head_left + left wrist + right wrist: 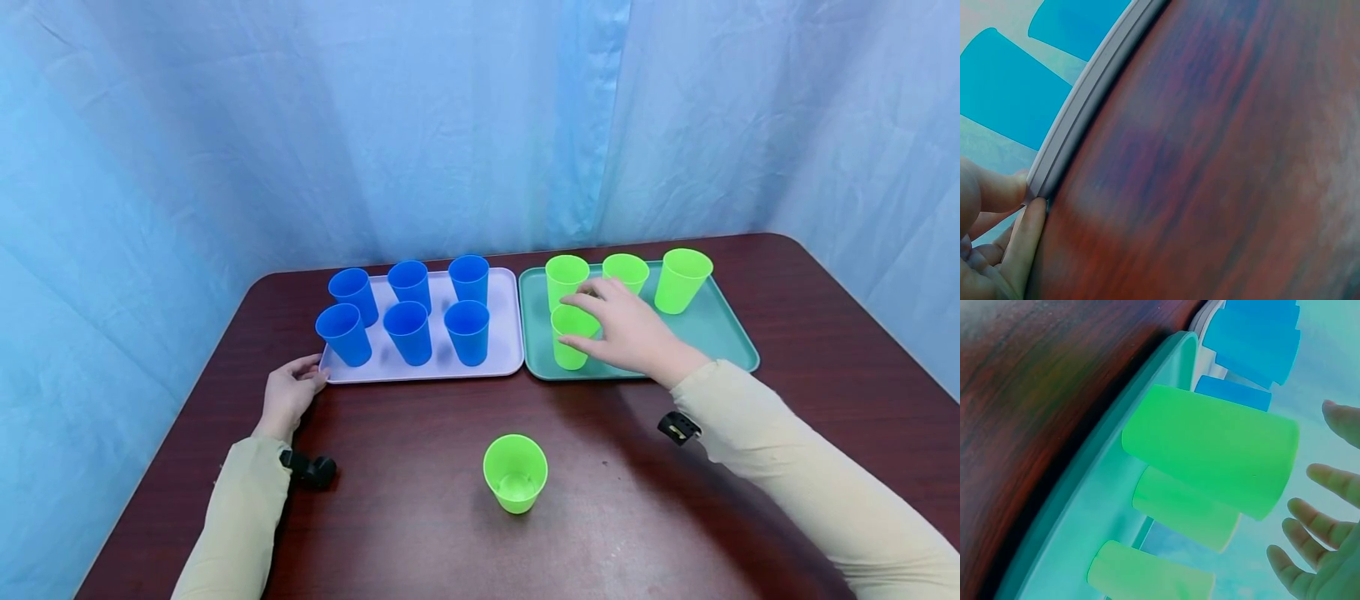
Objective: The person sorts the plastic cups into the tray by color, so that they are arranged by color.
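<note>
On the left, my left hand (288, 398) pinches the near-left corner of a lavender tray (507, 333); the left wrist view shows the thumb on the rim (1063, 134) and a finger against its outer side. Several blue cups (468, 337) stand upright on that tray in two rows. My right hand (636, 329) hovers by the front green cup (570, 354) on the teal tray (723, 342), thumb and fingers spread. In the right wrist view, its fingers are apart from this green cup (1210, 450). Three more green cups (681, 287) stand behind it along the back.
Another green cup (516, 479) stands upright on the dark wooden table (405, 500), nearer than the trays. The two trays lie side by side toward the back edge. Light blue curtains (450, 125) hang behind and on both sides.
</note>
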Demonstrator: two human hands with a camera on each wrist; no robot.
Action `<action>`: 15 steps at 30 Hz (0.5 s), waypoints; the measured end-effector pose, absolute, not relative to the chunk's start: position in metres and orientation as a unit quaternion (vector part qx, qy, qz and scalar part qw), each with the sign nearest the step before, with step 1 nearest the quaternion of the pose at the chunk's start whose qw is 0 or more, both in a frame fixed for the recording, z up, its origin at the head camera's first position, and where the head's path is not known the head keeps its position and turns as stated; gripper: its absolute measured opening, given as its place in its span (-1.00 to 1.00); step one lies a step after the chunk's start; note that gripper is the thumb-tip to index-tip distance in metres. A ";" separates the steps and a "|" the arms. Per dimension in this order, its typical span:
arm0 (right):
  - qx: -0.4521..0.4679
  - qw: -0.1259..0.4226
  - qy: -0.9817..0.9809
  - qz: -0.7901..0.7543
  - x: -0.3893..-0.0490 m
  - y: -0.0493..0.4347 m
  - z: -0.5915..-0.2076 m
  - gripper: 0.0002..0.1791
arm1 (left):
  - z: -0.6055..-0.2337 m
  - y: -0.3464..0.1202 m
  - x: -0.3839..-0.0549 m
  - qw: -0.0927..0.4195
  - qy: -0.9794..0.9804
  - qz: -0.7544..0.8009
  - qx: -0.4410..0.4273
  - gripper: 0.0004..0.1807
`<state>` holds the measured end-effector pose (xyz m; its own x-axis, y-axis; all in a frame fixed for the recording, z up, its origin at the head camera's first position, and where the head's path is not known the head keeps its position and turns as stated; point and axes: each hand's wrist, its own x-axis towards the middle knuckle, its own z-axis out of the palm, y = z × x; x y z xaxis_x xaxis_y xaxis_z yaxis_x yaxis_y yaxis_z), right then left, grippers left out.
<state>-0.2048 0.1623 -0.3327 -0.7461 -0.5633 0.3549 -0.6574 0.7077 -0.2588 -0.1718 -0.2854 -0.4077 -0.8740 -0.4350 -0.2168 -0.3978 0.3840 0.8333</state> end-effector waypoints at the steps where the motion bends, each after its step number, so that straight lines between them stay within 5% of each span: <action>1: 0.336 0.129 -0.914 0.189 -0.204 0.163 -0.332 -0.44 | -0.408 -0.285 -0.172 0.019 -0.832 -0.495 0.250 -0.54; 15: 0.368 0.171 -0.883 0.237 -0.189 0.163 -0.314 -0.48 | -0.407 -0.284 -0.171 0.019 -0.829 -0.497 0.254 -0.54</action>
